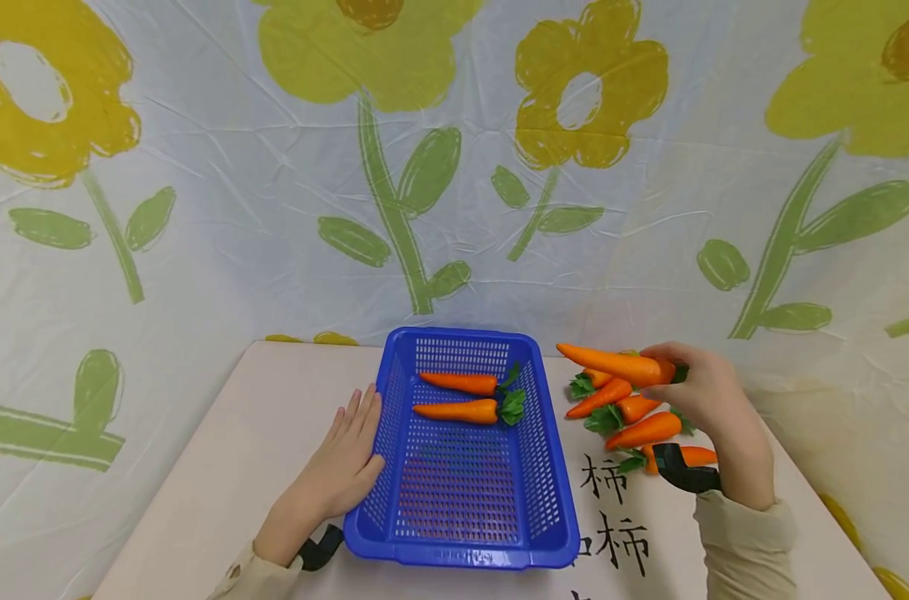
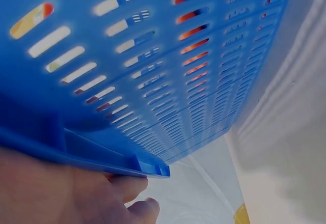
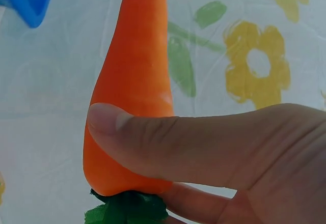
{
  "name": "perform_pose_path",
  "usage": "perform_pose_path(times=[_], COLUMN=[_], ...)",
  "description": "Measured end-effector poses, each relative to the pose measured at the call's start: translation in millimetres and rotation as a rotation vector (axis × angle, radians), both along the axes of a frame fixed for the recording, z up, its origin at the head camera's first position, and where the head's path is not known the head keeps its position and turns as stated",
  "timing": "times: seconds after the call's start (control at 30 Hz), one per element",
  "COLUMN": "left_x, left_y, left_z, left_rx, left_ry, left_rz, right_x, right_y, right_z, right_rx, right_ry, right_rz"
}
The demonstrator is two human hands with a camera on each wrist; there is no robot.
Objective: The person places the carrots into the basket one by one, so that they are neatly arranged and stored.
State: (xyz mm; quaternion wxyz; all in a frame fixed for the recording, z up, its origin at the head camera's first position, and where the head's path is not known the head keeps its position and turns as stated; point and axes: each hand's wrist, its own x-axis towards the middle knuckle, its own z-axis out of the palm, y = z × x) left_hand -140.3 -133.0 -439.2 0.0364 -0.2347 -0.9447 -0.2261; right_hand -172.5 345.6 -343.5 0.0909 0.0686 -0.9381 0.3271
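Observation:
A blue plastic basket [image 1: 454, 557] stands on the table, with two orange carrots [image 1: 457, 383] lying side by side toward its far end, green tops to the right. My left hand [image 1: 345, 462] rests along the basket's left rim, its fingers straight. In the left wrist view, fingers [image 2: 91, 196] lie just under the rim, beside the slotted wall [image 2: 168, 76]. Above the pile at the right, my right hand [image 1: 705, 392] holds another carrot [image 1: 611, 361] by its thick end, tip pointing left. The right wrist view shows the thumb [image 3: 147, 140] across that carrot [image 3: 140, 56].
Several more carrots [image 1: 645, 431] with green tops lie in a loose pile right of the basket. Black written characters [image 1: 622, 542] mark the white tabletop [image 1: 274, 417] near the basket's right side. A flower-patterned cloth [image 1: 222, 250] hangs behind the table.

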Motion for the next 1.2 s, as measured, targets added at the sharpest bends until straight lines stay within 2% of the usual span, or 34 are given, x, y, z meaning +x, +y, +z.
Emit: perform_pose_path(times=[0.03, 0.13, 0.23, 0.37, 0.6, 0.93, 1.2], left_x=[0.2, 0.7, 0.8, 1.0, 1.4, 0.2, 0.5], left_y=[0, 1, 1, 1, 1, 0, 1], left_z=[-0.1, -0.1, 0.1, 0.4, 0.1, -2.2, -2.1], left_rx=[0.003, 0.014, 0.024, 0.025, 0.002, -0.003, 0.010], left_ry=[-0.001, -0.001, -0.005, -0.009, -0.004, 0.011, -0.005], left_rz=[0.000, 0.002, 0.001, -0.001, 0.006, -0.003, -0.001], right_x=[9.6, 17.5, 18.4, 16.5, 8.0, -8.8, -19.9], right_y=[-11, -40, -58, -77, -102, -133, -157], right_z=[18.4, 43.8, 54.8, 61.5, 60.9, 46.7, 35.6], right_rx=[0.071, 0.085, 0.070, 0.053, 0.035, -0.049, -0.018], right_ry=[-0.039, -0.073, -0.068, -0.050, -0.001, -0.058, -0.096], right_rz=[-0.069, -0.073, -0.068, -0.054, 0.004, 0.067, 0.113])
